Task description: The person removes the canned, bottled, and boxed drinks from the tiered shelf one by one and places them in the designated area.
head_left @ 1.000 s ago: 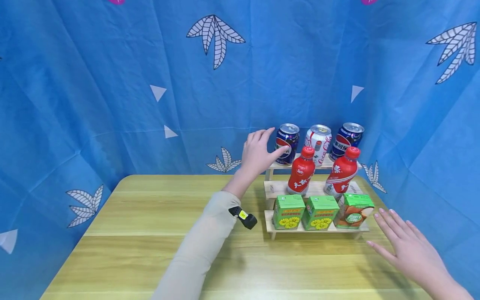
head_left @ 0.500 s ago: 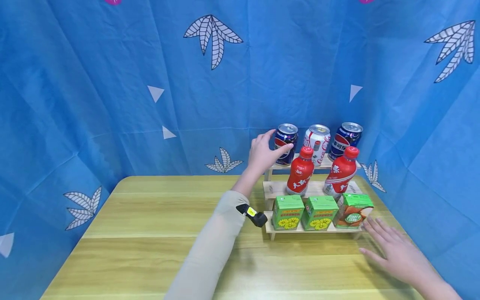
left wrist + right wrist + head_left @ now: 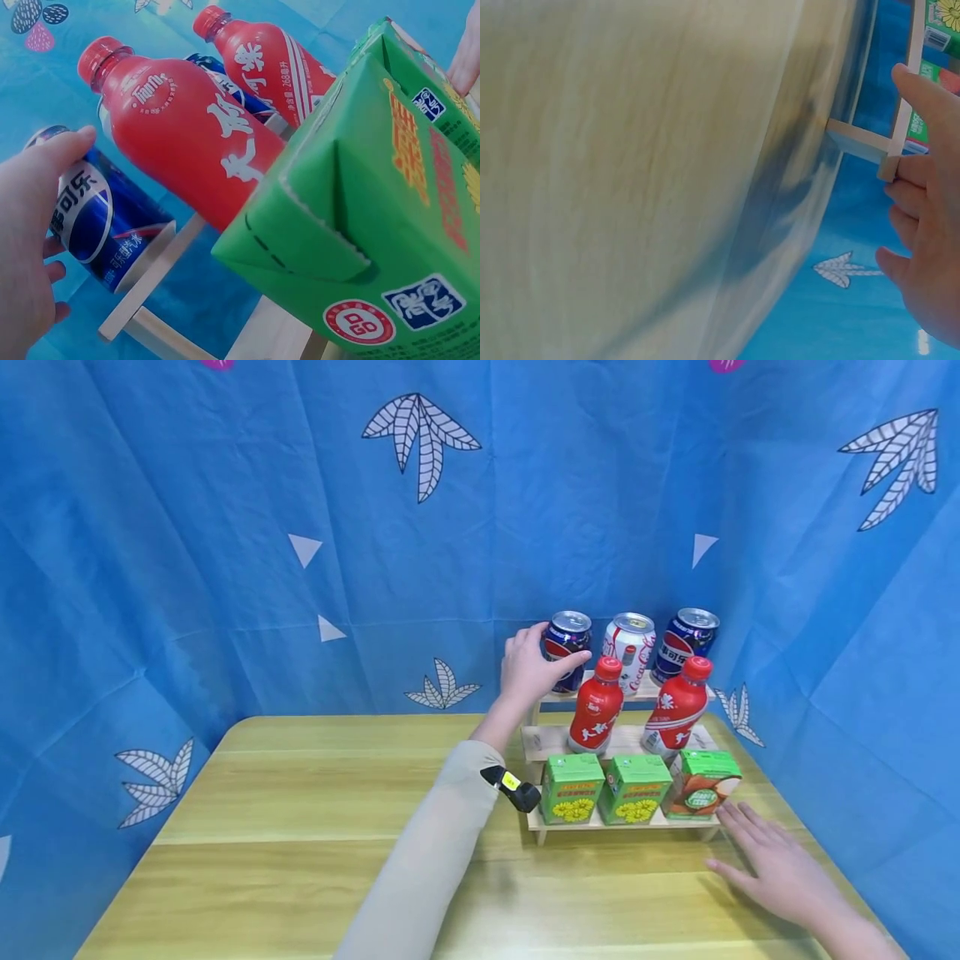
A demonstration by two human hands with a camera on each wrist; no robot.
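In the head view my left hand (image 3: pixel 528 664) is curled round the left-hand blue Pepsi can (image 3: pixel 561 672) on the rack's top shelf, thumb in front. The left wrist view has the thumb (image 3: pixel 71 146) against the upper part of that can (image 3: pixel 116 217). My right hand (image 3: pixel 776 864) is extended by the lower right corner of the wooden rack (image 3: pixel 626 827), close to the right-hand drink carton (image 3: pixel 702 785). In the right wrist view its fingers lie beside the rack's end (image 3: pixel 859 140); whether they press on it I cannot tell.
A white Coca-Cola can (image 3: pixel 630 652) and a second Pepsi can (image 3: pixel 684 645) share the top shelf. Two red bottles, one left (image 3: pixel 596 710) and one right (image 3: pixel 677 710), stand on the middle shelf. Two green cartons (image 3: pixel 572 789) fill the lower shelf's left side. A blue curtain (image 3: pixel 390 568) backs the table.
My left hand has moved right, and its fingers and thumb have come round the Pepsi can. The right hand has moved left, up to the rack's lower right corner.
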